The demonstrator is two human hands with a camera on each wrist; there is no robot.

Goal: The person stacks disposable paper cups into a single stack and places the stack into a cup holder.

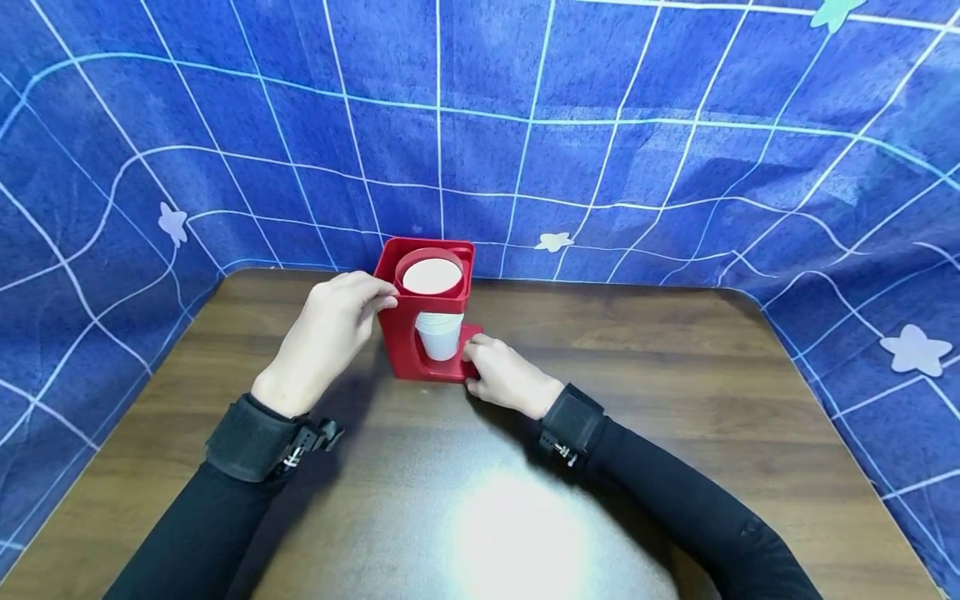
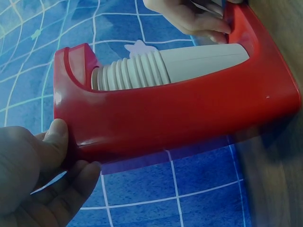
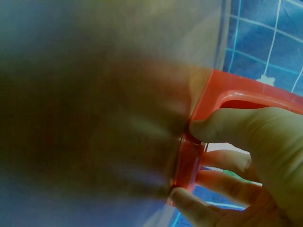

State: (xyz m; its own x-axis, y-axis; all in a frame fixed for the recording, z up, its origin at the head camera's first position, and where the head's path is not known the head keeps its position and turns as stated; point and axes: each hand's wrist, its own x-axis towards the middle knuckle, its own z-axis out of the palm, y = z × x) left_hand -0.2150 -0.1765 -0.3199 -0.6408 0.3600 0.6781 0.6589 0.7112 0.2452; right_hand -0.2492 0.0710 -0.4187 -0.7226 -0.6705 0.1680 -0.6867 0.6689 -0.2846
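Observation:
A red cup holder (image 1: pixel 405 346) with an open front stands upright at the back of the table. Inside it sits a stack of white cups (image 1: pixel 441 336), whose ribbed rims show through the cut-out in the left wrist view (image 2: pixel 137 73). My left hand (image 1: pixel 330 325) pinches the holder's upper left corner, thumb on one side and fingers on the other. Low on the other side, my right hand (image 1: pixel 513 377) grips the edge of the holder's red base (image 3: pixel 187 163) between thumb and fingers. Part of the right wrist view is blurred by a close surface.
The brown wooden table (image 1: pixel 675 375) extends to both sides and toward me, with a bright glare spot near the front. A blue cloth (image 1: pixel 480 150) with white grid lines and stars hangs behind it and along both sides.

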